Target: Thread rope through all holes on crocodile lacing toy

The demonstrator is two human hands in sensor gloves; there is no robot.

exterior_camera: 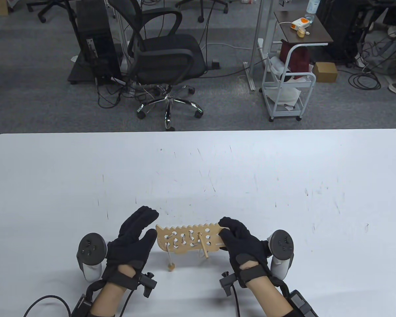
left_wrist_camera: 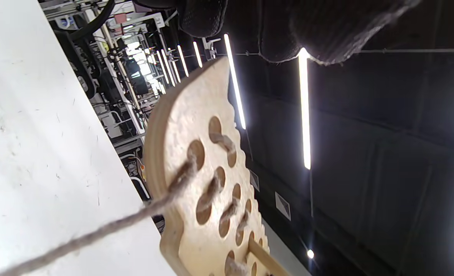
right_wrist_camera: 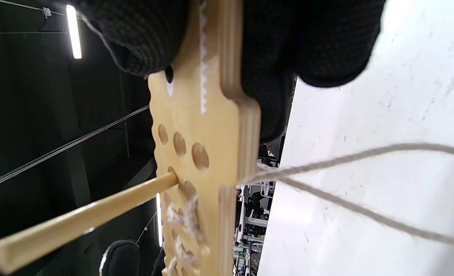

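Observation:
The wooden crocodile board (exterior_camera: 184,240) is held up just above the white table (exterior_camera: 250,181), near its front edge. My right hand (exterior_camera: 225,233) grips the board's right end, with fingers (right_wrist_camera: 326,38) on both faces. A wooden needle (exterior_camera: 202,246) pokes through a hole near the middle, its shaft (right_wrist_camera: 77,222) sticking out toward me. Rope (left_wrist_camera: 108,226) is laced through several holes on the left part of the board (left_wrist_camera: 185,126). A rope tail with a knot (exterior_camera: 170,265) hangs below. My left hand (exterior_camera: 150,225) stays open beside the board's left end, fingers straight.
Loose rope (right_wrist_camera: 346,157) runs from the board's back over the table. Beyond the far table edge stand a black office chair (exterior_camera: 165,56), a computer tower (exterior_camera: 95,43) and a white cart (exterior_camera: 287,86) on the floor.

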